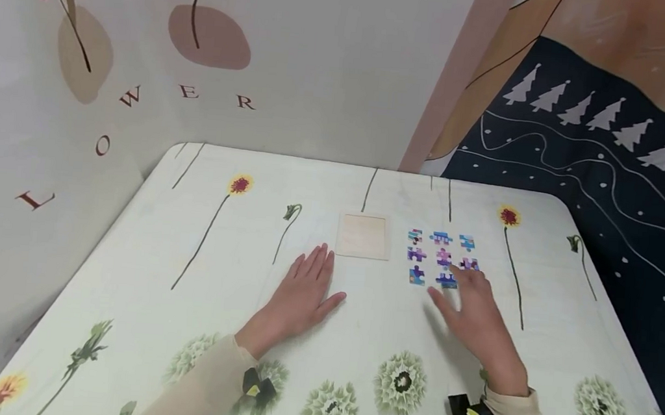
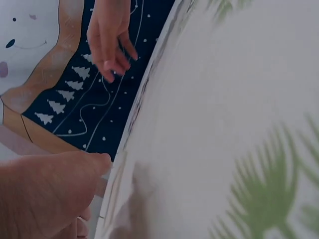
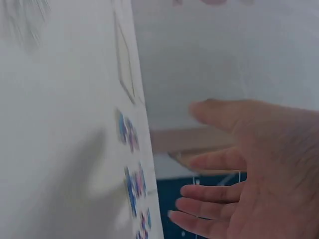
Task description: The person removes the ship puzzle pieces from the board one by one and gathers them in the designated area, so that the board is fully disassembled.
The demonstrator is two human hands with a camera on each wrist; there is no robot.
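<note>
Several jigsaw puzzle pieces [image 1: 443, 256] in purple, pink and blue lie spaced apart in rows on the table. Left of them is a square, pale wooden puzzle tray [image 1: 388, 238] with a raised rim. My left hand [image 1: 306, 290] is spread flat, palm down, with its fingertips just below the tray's left corner. Over the lower right pieces hangs my right hand [image 1: 475, 307], partly covering them. In the right wrist view, its fingers [image 3: 212, 194] are loosely extended, apart from the tabletop, and hold nothing. A lower-right piece may be hidden beneath that hand.
A white cloth with printed flowers covers the table [image 1: 359, 320]. Behind it rises a pale wall [image 1: 331, 70] with printed letters. On the right hangs a dark fabric [image 1: 596, 137] printed with white trees. Black straps [image 1: 473, 411] sit on both sleeves.
</note>
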